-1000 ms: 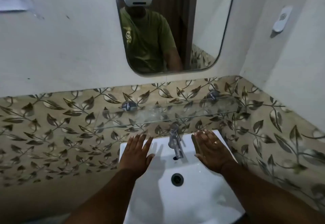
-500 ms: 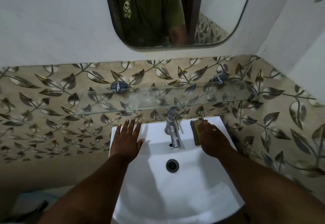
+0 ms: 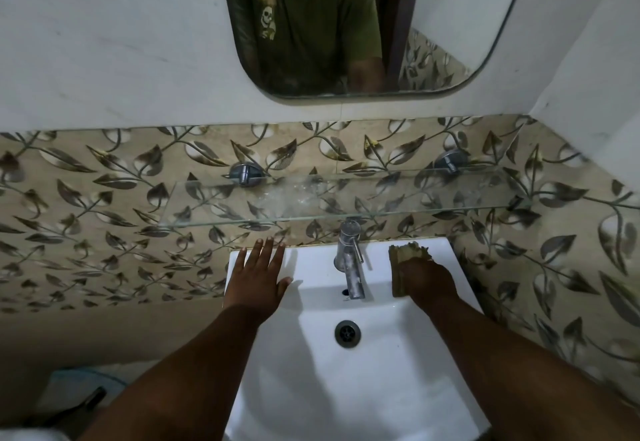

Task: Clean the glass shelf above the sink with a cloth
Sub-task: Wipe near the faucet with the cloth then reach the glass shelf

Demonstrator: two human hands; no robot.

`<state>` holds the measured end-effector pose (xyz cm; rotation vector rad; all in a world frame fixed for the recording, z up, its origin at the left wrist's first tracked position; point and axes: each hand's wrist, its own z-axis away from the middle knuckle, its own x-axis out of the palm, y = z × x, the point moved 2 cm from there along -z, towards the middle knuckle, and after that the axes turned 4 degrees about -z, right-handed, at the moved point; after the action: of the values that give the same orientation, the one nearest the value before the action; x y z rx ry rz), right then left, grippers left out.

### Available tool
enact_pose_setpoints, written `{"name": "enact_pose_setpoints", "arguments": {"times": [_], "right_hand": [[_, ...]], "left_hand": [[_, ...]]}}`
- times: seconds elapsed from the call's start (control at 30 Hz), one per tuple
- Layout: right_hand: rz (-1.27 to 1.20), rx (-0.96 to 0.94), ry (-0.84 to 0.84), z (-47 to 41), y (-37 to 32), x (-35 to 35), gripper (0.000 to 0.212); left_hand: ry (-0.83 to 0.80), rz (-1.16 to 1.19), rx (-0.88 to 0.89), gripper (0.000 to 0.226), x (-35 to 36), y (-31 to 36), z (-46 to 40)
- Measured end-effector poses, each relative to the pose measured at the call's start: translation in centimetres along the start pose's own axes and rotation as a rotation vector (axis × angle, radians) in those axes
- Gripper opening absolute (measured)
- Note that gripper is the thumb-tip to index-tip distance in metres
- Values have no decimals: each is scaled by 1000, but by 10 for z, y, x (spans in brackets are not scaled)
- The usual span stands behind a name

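Observation:
A clear glass shelf (image 3: 346,198) hangs on two chrome brackets above the white sink (image 3: 311,371); a dusty white smear marks its middle. A folded tan cloth (image 3: 403,260) lies on the sink's back right ledge, and my right hand (image 3: 427,279) is closed over it, fingers hidden beneath. My left hand (image 3: 258,276) rests flat on the sink's back left ledge, fingers spread, holding nothing. Both hands are below the shelf's front edge.
A chrome tap (image 3: 349,260) stands between my hands under the shelf. A mirror (image 3: 363,25) hangs above, reflecting a person in a green shirt. Leaf-patterned tiles (image 3: 86,215) cover the wall, which turns a corner at the right. A drain (image 3: 347,333) sits mid-basin.
My right hand went from flat and empty on the ledge to closed over the cloth. The view tilted downward, so shelf and sink sit higher in frame. My left hand stayed put.

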<state>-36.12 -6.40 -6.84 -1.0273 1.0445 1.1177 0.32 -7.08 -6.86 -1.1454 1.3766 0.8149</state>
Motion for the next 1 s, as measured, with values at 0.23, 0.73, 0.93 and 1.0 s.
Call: {"name": "enact_pose_setpoints", "arguments": {"times": [0.23, 0.73, 0.93, 1.0], "right_hand": [[-38, -60, -27, 14, -1, -14, 16], [-55, -455, 175, 61, -19, -76, 30], [327, -840, 318, 86, -63, -104, 32], [364, -911, 392, 93, -82, -119, 35]], "left_hand": [[-78, 4, -23, 71, -10, 0, 2], [6, 39, -29, 77, -81, 4, 13], [17, 46, 10, 88, -110, 9, 28], [17, 38, 32, 91, -120, 8, 33]]}}
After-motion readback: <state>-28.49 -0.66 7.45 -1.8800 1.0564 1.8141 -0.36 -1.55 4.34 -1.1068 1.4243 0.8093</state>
